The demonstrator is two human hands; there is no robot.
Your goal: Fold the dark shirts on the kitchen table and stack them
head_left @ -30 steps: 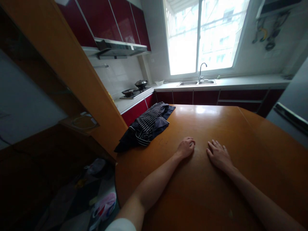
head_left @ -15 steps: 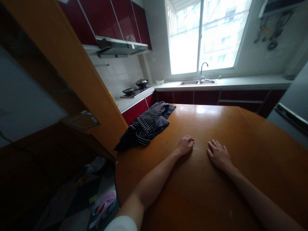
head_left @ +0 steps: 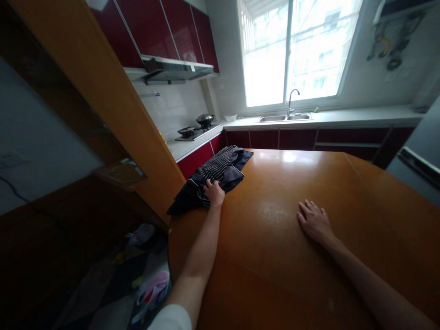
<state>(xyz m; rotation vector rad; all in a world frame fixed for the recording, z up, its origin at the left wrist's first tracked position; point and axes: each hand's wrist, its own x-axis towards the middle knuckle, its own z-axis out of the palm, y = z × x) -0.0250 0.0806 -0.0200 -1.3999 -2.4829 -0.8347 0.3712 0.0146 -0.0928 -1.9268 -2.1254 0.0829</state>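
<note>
A crumpled heap of dark clothes (head_left: pixel 185 199), with a black-and-white striped garment (head_left: pixel 216 168) on top, lies at the table's left edge. My left hand (head_left: pixel 215 193) is over the near right side of this heap, its fingers slightly bent and apart at the striped cloth. Whether the fingertips press into the fabric is hard to make out. Well to the right, my right hand (head_left: pixel 314 223) rests palm down on the brown wooden table (head_left: pixel 268 256), fingers stretched out, with nothing in it.
A counter with a sink (head_left: pixel 285 118) runs along the back beneath the window. Two pans, one a lidded wok (head_left: pixel 205 120), stand on the stove at the back left. A wooden post (head_left: pixel 151 137) rises beside the clothes. Below the table's left edge is a bin (head_left: pixel 153 293) with a pink bag.
My left hand has moved left and forward from the middle of the table to the clothes. My right hand keeps its place on the table. The view has shifted slightly.
</note>
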